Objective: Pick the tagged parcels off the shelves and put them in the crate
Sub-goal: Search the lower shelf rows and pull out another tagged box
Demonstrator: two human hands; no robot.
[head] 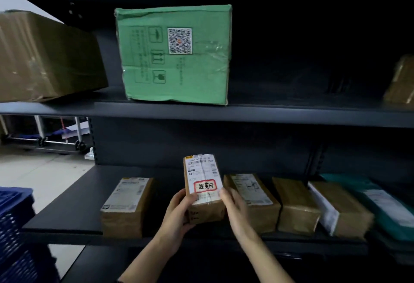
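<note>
Two bare forearms come up from the bottom edge. Left hand (179,212) has its fingers curled round the lower left corner of a small brown cardboard parcel (208,210). Right hand (233,206) clasps the right edge, thumb on the face; how far its fingers wrap behind is hidden. Both hands grasp the same box.

The parcel is tipped up on end over the front of the dark lower shelf board (67,204), in the gap between two neighbours. Its white shipping label carries a red-bordered handwritten tag (205,186), so it looks like one to pick.

Step in hand, as I judge it: drawing the parcel out. Best to lift straight toward the body, keep both hands low on it, then swing left and down to the blue plastic crate (13,226).

Around:
- A labelled brown box (125,204) sits close on the left.
- A row of brown boxes (295,206) on the right starts just beside the right hand and may get knocked.
- A green carton (174,54) and a tape-wrapped brown carton (44,58) stand on the upper shelf (224,112), whose edge overhangs the lift.
</note>
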